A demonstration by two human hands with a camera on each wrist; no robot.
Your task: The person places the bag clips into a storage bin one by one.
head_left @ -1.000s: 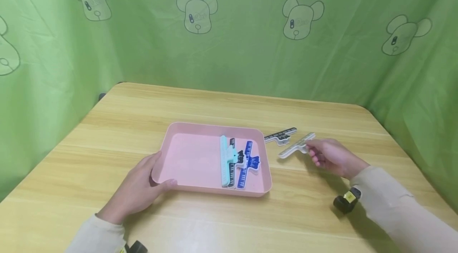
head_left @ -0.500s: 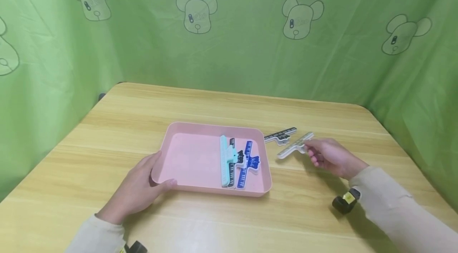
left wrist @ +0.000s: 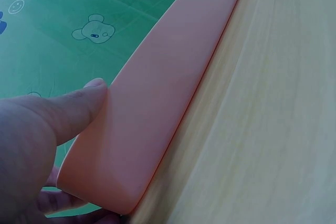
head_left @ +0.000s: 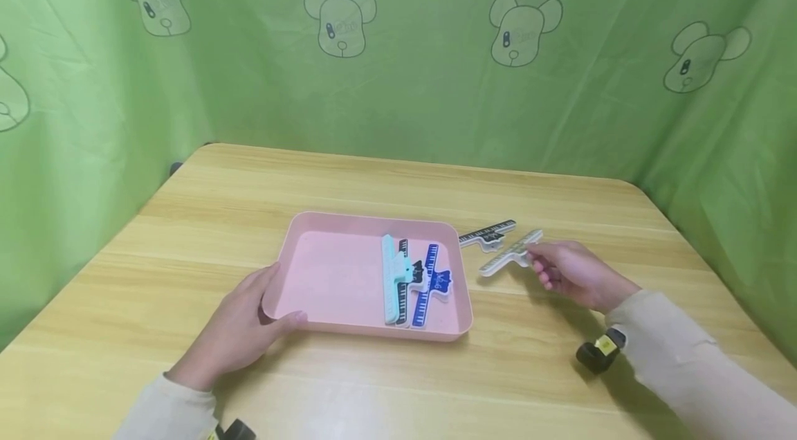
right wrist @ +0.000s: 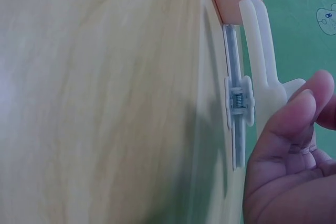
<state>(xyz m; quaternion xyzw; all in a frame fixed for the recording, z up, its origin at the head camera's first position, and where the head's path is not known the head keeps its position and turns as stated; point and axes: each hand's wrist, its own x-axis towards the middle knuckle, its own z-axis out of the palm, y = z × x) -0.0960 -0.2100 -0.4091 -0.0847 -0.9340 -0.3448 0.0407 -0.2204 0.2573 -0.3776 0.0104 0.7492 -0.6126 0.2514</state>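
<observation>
My left hand (head_left: 233, 329) grips the near left corner of a pink tray (head_left: 336, 274). In the left wrist view its thumb lies against the tray's outer wall (left wrist: 152, 87), with other fingers round the corner. Beyond the tray's right side, my right hand (head_left: 575, 277) pinches a white clip (head_left: 498, 263) with a keyboard-patterned bar. The right wrist view has this white clip (right wrist: 261, 51) held up off the table. A black keyboard-patterned clip (head_left: 487, 233) lies behind it, partly hidden by the tray wall.
Inside the tray's right half lie a mint clip (head_left: 390, 288), a black clip (head_left: 402, 312) partly under it, and a blue clip (head_left: 421, 308). The wooden table (head_left: 373, 391) carries everything. A green curtain (head_left: 423, 108) hangs behind and at both sides.
My right hand has shifted very slightly left with the white clip. The left hand and tray have stayed in place.
</observation>
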